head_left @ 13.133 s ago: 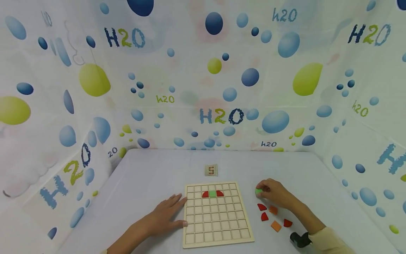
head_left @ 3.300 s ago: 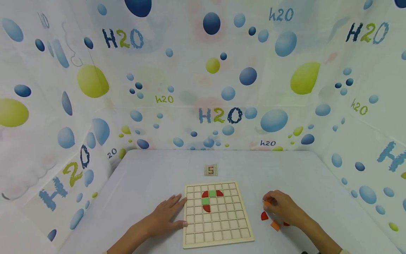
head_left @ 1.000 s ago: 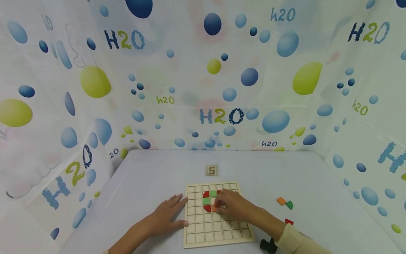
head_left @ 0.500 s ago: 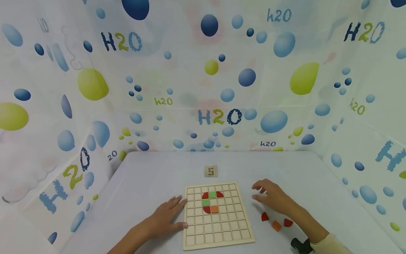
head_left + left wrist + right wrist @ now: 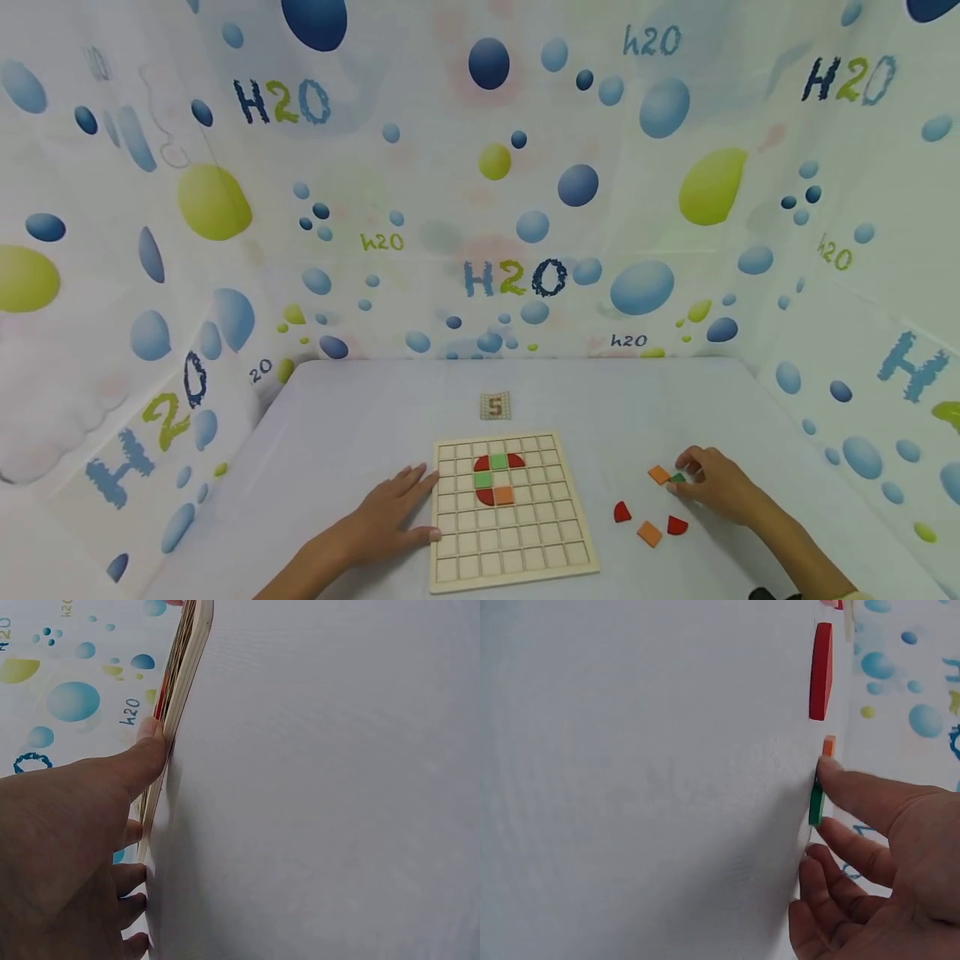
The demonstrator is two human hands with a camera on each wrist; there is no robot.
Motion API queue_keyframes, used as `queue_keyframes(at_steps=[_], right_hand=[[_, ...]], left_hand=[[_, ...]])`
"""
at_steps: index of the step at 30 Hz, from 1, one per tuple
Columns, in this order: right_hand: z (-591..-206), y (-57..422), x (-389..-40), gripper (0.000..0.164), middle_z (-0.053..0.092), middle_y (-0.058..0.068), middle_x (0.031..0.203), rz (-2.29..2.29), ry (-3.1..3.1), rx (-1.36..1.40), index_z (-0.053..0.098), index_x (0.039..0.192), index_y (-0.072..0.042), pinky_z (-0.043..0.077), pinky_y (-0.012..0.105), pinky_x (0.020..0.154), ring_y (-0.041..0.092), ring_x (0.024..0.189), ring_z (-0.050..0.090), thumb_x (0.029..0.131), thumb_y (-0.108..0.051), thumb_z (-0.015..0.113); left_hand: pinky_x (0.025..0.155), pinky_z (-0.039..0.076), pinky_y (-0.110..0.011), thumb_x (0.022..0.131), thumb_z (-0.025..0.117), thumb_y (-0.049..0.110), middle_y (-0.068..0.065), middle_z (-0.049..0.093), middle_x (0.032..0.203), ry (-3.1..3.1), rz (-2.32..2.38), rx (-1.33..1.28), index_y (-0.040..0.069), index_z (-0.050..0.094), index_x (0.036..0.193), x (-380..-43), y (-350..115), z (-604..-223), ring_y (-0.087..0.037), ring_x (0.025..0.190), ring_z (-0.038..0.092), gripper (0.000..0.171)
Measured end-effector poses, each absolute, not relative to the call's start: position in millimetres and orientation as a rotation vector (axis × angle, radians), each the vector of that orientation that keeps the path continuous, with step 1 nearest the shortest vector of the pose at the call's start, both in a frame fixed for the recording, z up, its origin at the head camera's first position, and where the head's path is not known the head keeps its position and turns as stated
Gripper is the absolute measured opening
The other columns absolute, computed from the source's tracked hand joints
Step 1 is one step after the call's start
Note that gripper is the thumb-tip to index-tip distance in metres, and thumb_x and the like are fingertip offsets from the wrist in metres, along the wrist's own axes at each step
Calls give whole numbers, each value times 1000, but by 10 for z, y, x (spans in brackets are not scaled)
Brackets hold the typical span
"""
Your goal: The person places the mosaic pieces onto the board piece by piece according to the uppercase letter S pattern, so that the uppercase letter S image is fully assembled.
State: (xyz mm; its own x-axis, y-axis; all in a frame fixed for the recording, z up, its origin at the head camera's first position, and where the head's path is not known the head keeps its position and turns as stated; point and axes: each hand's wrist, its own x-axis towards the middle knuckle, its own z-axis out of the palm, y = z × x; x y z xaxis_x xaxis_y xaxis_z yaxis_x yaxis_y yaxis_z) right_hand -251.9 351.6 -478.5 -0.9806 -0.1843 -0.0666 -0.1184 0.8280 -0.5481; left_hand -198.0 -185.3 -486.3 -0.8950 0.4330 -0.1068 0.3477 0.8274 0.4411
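My left hand (image 5: 382,518) lies with fingers extended along the left edge of a wooden grid board (image 5: 512,581); in the left wrist view its thumb and fingertips touch the board's side. Set in the upper cells are red quarter-circle tiles (image 5: 485,497), green square tiles (image 5: 498,461) and one orange square tile (image 5: 504,495). To the right of the board, my right hand (image 5: 716,485) pinches a green quarter-circle tile (image 5: 817,806) between thumb and index finger, low at the table. An orange tile (image 5: 659,474) lies right beside it.
Two red quarter-circle tiles (image 5: 622,512) and another orange tile (image 5: 649,533) lie right of the board. Behind the board is a small gridded card (image 5: 495,406) with a "5"-like figure. A patterned curtain (image 5: 442,183) surrounds the white table (image 5: 360,400).
Over time, a green square, a red quarter-circle and an orange square joined the board's tiles. My right hand left the board, moved right and took hold of the green quarter-circle tile. The left hand stayed.
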Motion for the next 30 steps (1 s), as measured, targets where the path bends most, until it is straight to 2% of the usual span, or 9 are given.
queue_keyframes(at_steps=[5, 8, 13, 21, 30], right_hand=[[-4807, 3546, -2519, 22, 64, 5, 103, -863, 2900, -293, 68, 111, -4, 56, 40, 84, 21, 97, 60, 95, -16, 78], [-4797, 3545, -2517, 26, 65, 6, 106, -876, 2881, -296, 67, 117, -2, 57, 42, 87, 22, 100, 62, 96, -12, 76], [-4801, 3526, -2510, 34, 65, 8, 107, -892, 2866, -249, 65, 120, 3, 58, 46, 90, 23, 101, 62, 95, -17, 78], [-4821, 3504, -2522, 24, 66, 7, 107, -842, 2882, -234, 67, 116, 1, 59, 45, 91, 22, 99, 62, 99, -13, 74], [-4730, 3466, -2494, 22, 69, 7, 106, -865, 2936, -326, 68, 113, 2, 61, 48, 91, 27, 101, 68, 95, -8, 76]], left_hand=[[122, 25, -72, 96, 65, 66, -22, 32, 170, 2803, 644, 607, 11, 39, 164, -1960, -1844, -4831, -48, 157, 25, 91], [122, 25, -72, 97, 66, 64, -23, 31, 170, 2794, 654, 620, 10, 38, 164, -1948, -1842, -4822, -49, 157, 25, 91], [122, 25, -71, 97, 66, 65, -21, 30, 171, 2793, 638, 614, 11, 37, 164, -1941, -1851, -4831, -48, 158, 25, 91], [122, 25, -71, 96, 66, 66, -21, 31, 171, 2801, 617, 597, 12, 38, 164, -1945, -1853, -4844, -47, 158, 25, 91], [122, 25, -72, 97, 67, 62, -23, 31, 170, 2797, 648, 601, 9, 38, 164, -1913, -1839, -4784, -49, 158, 25, 90]])
